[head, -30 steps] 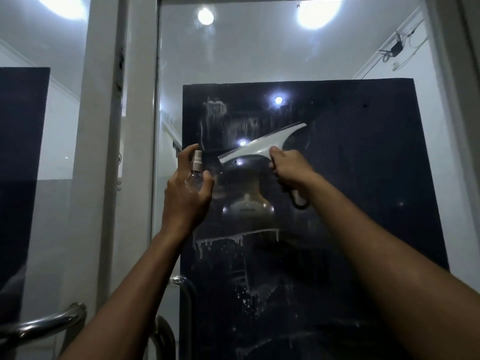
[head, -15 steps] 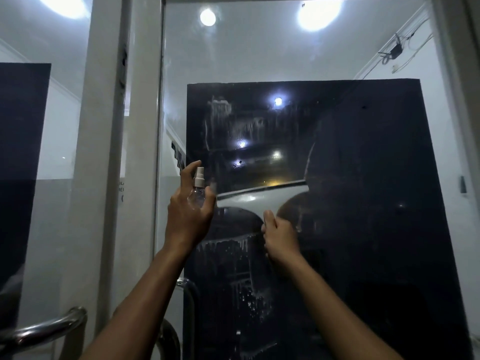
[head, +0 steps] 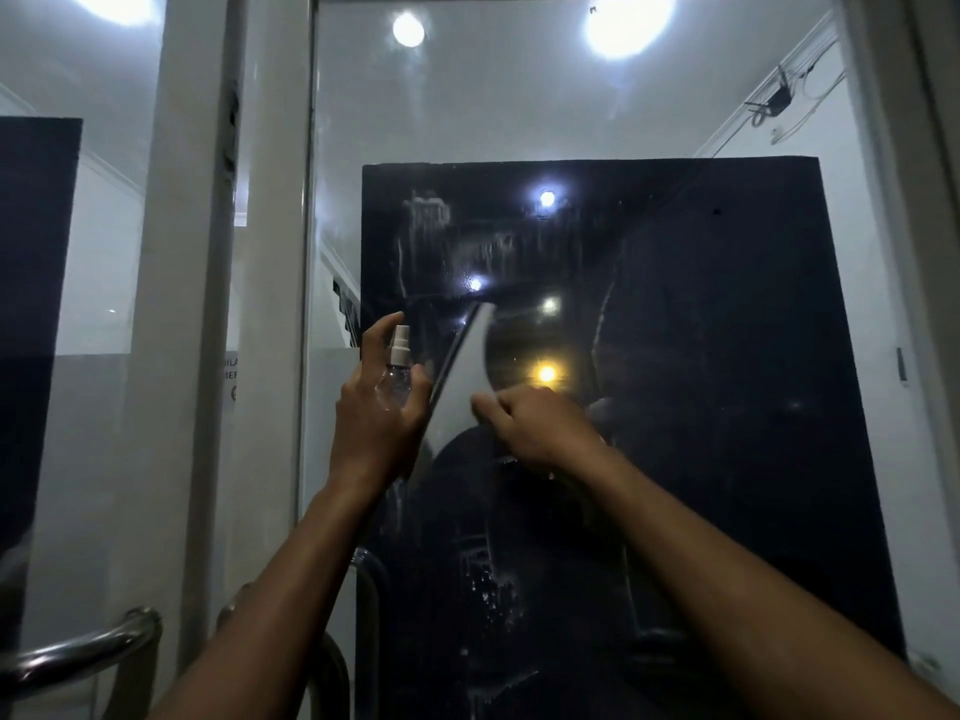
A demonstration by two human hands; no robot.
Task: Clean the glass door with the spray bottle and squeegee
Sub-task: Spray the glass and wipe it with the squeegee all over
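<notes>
The glass door (head: 701, 356) fills the view, with a dark panel behind it and pale streaks and droplets on the pane. My left hand (head: 379, 428) holds a small clear spray bottle (head: 397, 374) with a white nozzle upright in front of the glass, forefinger raised beside the nozzle. My right hand (head: 535, 428) grips the handle of a white squeegee (head: 462, 376). Its blade stands nearly upright against the glass, right beside my left hand. The handle is hidden inside my fist.
A white door frame post (head: 208, 304) stands at the left. Curved metal door handles (head: 78, 652) jut out at lower left, and another handle (head: 374, 579) runs behind my left forearm. Ceiling lights reflect in the glass.
My right hand drew the squeegee down the glass, then came back up and turned the blade from nearly level to nearly upright. My left hand with the bottle has barely moved.
</notes>
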